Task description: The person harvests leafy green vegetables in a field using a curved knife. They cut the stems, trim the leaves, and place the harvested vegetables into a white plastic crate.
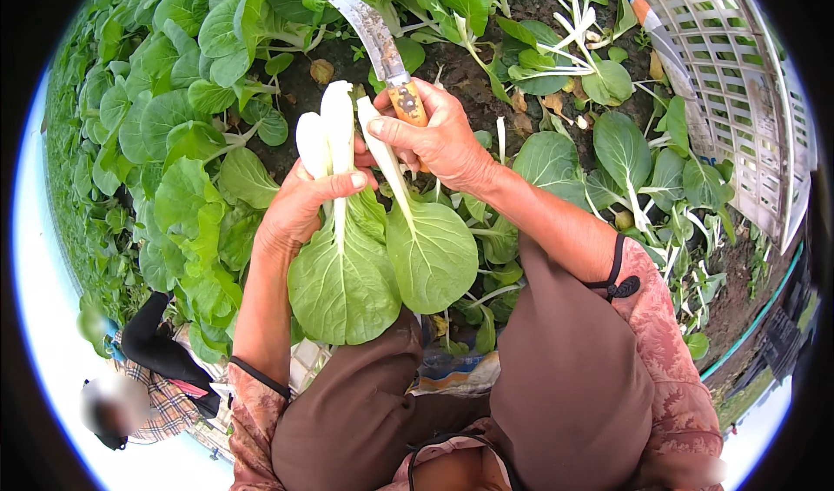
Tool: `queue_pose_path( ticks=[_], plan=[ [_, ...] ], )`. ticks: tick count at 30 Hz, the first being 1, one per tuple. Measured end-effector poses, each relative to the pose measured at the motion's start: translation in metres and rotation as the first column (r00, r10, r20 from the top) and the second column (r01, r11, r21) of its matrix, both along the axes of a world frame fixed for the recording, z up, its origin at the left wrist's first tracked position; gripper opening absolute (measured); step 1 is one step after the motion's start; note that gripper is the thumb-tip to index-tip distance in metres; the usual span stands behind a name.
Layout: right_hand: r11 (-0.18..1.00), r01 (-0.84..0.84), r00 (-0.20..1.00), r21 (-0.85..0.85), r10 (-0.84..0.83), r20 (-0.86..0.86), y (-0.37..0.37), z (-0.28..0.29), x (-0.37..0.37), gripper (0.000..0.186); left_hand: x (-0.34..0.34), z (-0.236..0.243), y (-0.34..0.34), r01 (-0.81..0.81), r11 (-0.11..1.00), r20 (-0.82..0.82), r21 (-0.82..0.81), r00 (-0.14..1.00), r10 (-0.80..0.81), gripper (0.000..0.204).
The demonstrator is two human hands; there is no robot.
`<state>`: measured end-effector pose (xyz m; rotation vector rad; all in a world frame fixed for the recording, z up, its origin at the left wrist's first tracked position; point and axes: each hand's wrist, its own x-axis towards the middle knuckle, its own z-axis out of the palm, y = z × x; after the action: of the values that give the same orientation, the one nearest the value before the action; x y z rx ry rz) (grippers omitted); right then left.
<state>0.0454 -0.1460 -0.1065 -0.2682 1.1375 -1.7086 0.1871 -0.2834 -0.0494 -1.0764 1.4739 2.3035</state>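
Note:
My left hand (297, 206) is closed around a bok choy (343, 278), its thumb across the white stalks. The cut white base points up and away from me, and the broad green leaves hang toward my lap. In my right hand (452, 143) is a curved harvesting knife (373, 37) with a yellowish handle and a dirt-stained blade pointing up and left. The fingers of that hand also pinch the white stalk of a bok choy leaf (432, 252), which leans apart from the others at the top. Whether that leaf is still joined to the head, I cannot tell.
Rows of leafy green plants (143, 130) fill the left and far side. Trimmed stalks and leaves (578, 56) lie on the dark soil at the far right, beside a white slatted crate (738, 91). Another person (161, 395) in a checked top is at the lower left.

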Motion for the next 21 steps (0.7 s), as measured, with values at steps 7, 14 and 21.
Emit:
queue_pose_path(
  ticks=[7, 14, 21],
  plan=[
    [0.994, 0.093, 0.993, 0.061, -0.089, -0.080, -0.007, 0.008, 0.013, 0.028, 0.003, -0.012, 0.021, -0.163, 0.986, -0.039, 0.040, 0.986, 0.165, 0.059],
    [0.992, 0.122, 0.990, 0.044, -0.125, 0.071, -0.017, 0.016, 0.006, 0.023, 0.006, -0.010, 0.026, -0.107, 0.988, -0.115, 0.109, 0.986, 0.120, 0.058],
    [0.986, 0.160, 0.983, 0.056, -0.154, -0.099, -0.013, 0.018, 0.011, 0.018, -0.007, -0.012, 0.054, -0.256, 0.965, -0.185, -0.054, 0.952, 0.242, 0.055]
  ],
)
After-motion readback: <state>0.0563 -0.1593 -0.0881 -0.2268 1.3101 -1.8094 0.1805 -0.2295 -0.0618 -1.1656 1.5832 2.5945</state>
